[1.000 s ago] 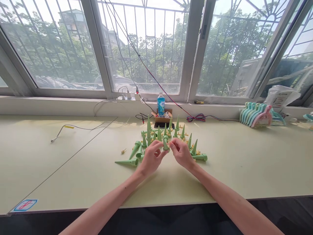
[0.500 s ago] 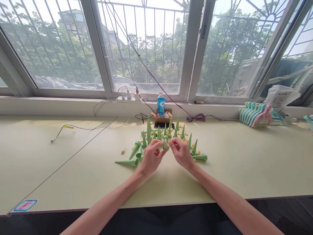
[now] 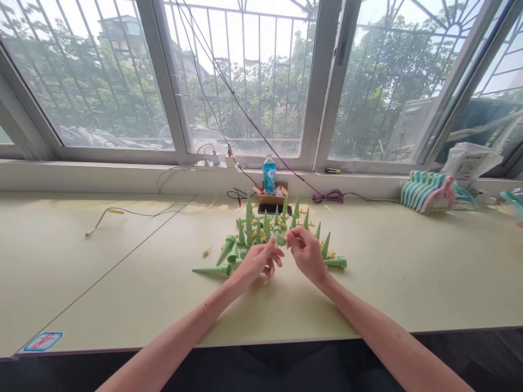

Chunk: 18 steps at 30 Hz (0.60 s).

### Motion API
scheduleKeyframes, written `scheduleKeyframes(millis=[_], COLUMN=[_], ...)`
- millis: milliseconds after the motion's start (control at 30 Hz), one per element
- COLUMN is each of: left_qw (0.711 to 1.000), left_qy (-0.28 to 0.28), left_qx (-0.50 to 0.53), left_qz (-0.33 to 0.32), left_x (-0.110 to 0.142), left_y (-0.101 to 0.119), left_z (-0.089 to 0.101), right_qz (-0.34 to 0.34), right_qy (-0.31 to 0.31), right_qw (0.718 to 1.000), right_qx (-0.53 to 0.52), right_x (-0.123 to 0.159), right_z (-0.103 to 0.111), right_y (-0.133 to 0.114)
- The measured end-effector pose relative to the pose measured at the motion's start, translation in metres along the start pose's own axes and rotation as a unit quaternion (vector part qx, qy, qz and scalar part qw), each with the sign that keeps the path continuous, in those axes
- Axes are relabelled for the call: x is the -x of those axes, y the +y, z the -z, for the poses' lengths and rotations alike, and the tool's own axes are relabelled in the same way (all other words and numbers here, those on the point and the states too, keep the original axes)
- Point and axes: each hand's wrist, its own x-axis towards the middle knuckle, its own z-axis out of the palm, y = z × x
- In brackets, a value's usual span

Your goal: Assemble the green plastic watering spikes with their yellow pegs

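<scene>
My right hand (image 3: 307, 251) is pinched closed on a green plant watering spike (image 3: 280, 238), which is blurred and partly covered by my fingertips. My left hand (image 3: 261, 262) is just left of it, fingers apart and holding nothing. Behind both hands several green spikes (image 3: 248, 218) stand point up in a cluster, many with small yellow valves at the side. To the left, one spike (image 3: 210, 270) lies on its side beside others. Another lying spike (image 3: 335, 262) is by my right wrist. A loose yellow valve (image 3: 206, 252) rests at the far left of the cluster.
Behind the spikes are a black phone (image 3: 269, 209), a small cardboard box (image 3: 273, 199) and a blue bottle (image 3: 269, 175). Cables (image 3: 329, 196) run along the back of the table. Pastel hangers (image 3: 427, 191) stand at right. Another person's fingers (image 3: 520, 224) show at the right edge.
My left hand has let go of the green spike and drawn down, its fingers spreading. My right hand has shifted slightly right with the spike, which has tilted.
</scene>
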Motion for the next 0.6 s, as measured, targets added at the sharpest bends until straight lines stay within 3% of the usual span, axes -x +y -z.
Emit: scheduleKeyframes(millis=[167, 600], left_qw=[0.997, 0.99], left_qy=[-0.041, -0.062], left_qx=[0.064, 0.12], left_qz=[0.029, 0.03], left_x=[-0.0015, 0.0008], left_y=[-0.0027, 0.0009], left_z=[0.0029, 0.0043], right_qz=[0.011, 0.013], right_qy=[-0.034, -0.048], right_qw=[0.999, 0.998], right_qx=[-0.007, -0.031], right_x=[0.0001, -0.0002], right_z=[-0.0005, -0.0003], right_y=[-0.0015, -0.0002])
